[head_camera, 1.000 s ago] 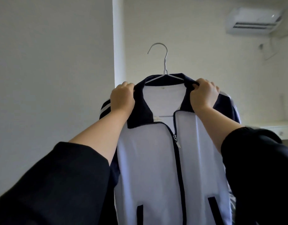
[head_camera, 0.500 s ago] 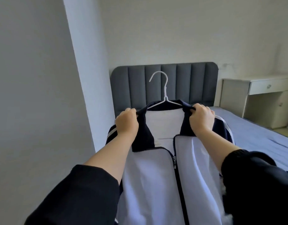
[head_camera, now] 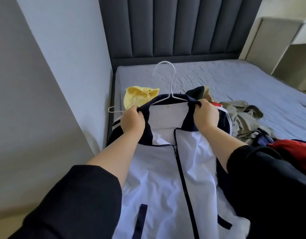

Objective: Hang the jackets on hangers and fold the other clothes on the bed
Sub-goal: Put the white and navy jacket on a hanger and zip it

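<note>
**Jacket on its hanger, collar being set**

Your left hand (head_camera: 133, 121) and right hand (head_camera: 206, 116) each clench a flap of the navy collar on the white track jacket (head_camera: 157, 178). The white wire hanger (head_camera: 172, 83) sits inside the shoulders, and its hook rises just beyond the gap between your hands. The jacket's body lies below your wrists on the near end of the bed (head_camera: 235, 80), with the zip part-way up.

This jacket's hanging step looks close to done. Next, you would likely free one hand for the hook and lift squarely, so the shoulders do not slide off the thin wire. No rail is in view.

A spare wire hanger (head_camera: 112, 110) and a yellow garment (head_camera: 136, 97) lie just beyond your left hand. An olive garment (head_camera: 243, 116) and a red garment (head_camera: 290, 149) lie to the right of your right hand, not yet folded.
</note>
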